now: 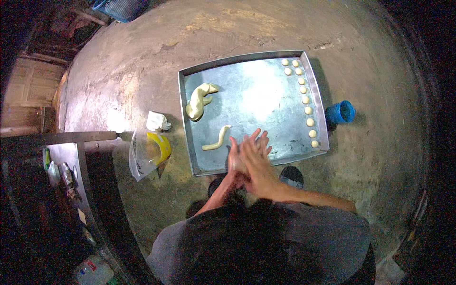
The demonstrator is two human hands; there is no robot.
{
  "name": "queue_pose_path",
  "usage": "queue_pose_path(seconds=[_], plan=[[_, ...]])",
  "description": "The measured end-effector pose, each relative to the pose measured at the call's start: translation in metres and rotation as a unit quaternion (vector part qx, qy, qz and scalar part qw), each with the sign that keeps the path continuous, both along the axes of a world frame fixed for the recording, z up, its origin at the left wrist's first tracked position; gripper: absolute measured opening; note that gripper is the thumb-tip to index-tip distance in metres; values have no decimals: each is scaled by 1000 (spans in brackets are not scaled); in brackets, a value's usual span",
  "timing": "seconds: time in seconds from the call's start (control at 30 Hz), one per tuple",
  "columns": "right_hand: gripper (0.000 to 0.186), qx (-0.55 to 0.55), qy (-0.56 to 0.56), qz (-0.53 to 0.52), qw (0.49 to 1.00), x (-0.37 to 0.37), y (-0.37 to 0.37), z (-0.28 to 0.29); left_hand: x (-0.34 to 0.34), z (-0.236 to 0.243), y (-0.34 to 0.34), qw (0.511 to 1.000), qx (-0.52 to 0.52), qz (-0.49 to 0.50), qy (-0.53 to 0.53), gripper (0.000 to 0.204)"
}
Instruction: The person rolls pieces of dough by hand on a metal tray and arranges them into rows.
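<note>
My left hand [236, 160] and my right hand [257, 164] meet palm to palm above the near edge of a shallow metal tray [251, 104]. Their fingers are stretched out and partly spread, a little smeared by motion. Whatever may lie between the palms is hidden. Left of my hands, a short bent rope of pale dough [219, 140] rests on the tray. A larger smooth lump of dough [197, 103] lies farther back, near the left wall. Several small round dough balls [308, 110] run along the tray's right side, with a double row at the far corner.
A blue cup [341, 112] stands just outside the tray's right wall. To the left, a clear plastic bag with yellow [159, 148] and a crumpled white bag [157, 121] rest on the concrete floor [128, 85]. A dark-framed bench [71, 166] holds small items. A blue basket [122, 9] is far left.
</note>
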State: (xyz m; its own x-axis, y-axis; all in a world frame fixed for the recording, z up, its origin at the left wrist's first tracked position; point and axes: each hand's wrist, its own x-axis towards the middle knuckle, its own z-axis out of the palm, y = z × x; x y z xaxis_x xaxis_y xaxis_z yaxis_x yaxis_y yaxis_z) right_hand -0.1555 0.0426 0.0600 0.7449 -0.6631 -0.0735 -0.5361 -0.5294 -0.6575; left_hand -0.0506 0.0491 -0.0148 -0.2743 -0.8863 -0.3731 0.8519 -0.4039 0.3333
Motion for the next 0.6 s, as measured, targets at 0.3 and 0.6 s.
queue_pose_path(seconds=[0.3,0.6], plan=[[95,-16,-59,5,998,16,-5,19,13,19,6,993,107,6,43,101],[91,-15,-186,-84,979,33,-57,20,1,47,-14,995,76,15,68,101]])
